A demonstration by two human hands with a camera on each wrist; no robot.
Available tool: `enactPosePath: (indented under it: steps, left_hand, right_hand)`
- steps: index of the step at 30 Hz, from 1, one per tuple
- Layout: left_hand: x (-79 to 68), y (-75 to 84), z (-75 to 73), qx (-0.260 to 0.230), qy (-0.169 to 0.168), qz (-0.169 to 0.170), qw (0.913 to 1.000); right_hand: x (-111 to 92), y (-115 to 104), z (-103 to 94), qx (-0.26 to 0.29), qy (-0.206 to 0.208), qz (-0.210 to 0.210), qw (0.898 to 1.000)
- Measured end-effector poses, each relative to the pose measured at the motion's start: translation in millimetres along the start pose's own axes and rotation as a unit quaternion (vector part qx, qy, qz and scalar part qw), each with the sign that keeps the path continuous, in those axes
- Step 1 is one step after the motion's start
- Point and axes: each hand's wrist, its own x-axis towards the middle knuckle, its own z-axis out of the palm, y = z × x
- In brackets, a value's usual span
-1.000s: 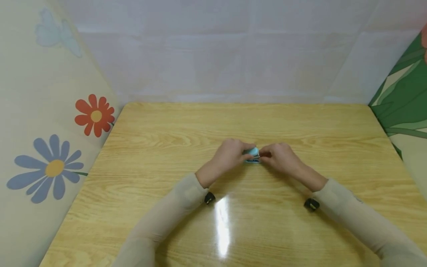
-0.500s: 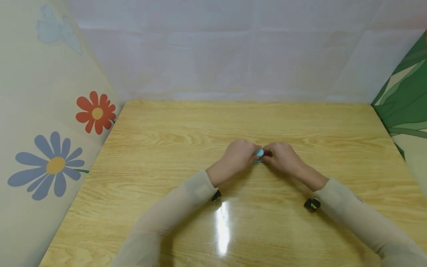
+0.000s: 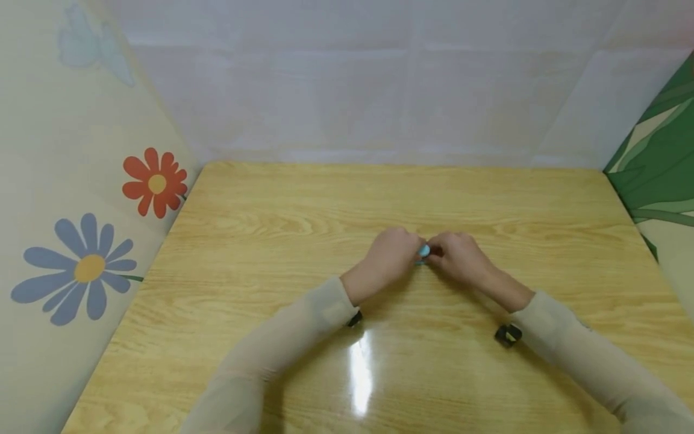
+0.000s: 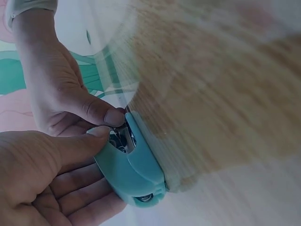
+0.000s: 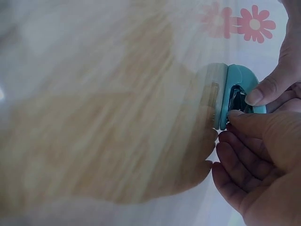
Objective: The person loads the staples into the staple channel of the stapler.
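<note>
A small teal stapler (image 4: 134,172) stands on the table between both hands, its metal insides showing through a side opening. My left hand (image 3: 393,256) holds it from the left, with the thumb on the upper cover and the other fingers behind, as the left wrist view shows. At the stapler's front end, my right hand (image 3: 458,256) has its thumb (image 5: 249,123) and fingers closed in a pinch. Whatever lies between those fingertips is hidden. In the head view only a bit of the stapler's rounded end shows between the hands.
The wood-grain table (image 3: 271,205) is glossy and reflects a light in front. A white sheet (image 3: 325,108) hangs behind its far edge. Side walls carry painted flowers (image 3: 157,184) and leaves (image 3: 667,163). A dark wrist camera (image 3: 508,335) sits under the right cuff.
My left hand has moved right, toward the right hand, and now covers more of the stapler. The stapler has shifted slightly right. My right hand stays almost still.
</note>
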Motion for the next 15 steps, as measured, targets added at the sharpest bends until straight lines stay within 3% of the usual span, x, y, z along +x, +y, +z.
enactPosePath:
  steps: [8,15]
  left_hand:
    - [-2.7,-5.7,1.9,-0.032,-0.001,0.009,0.9994]
    - [-9.8,-17.6,3.0,-0.097,0.033,0.027,0.9944]
  right_hand:
    - [-1,1,0.4,0.003,0.004,-0.004,1.0]
    - [-2,2,-0.8,0.006,-0.004,0.005,1.0]
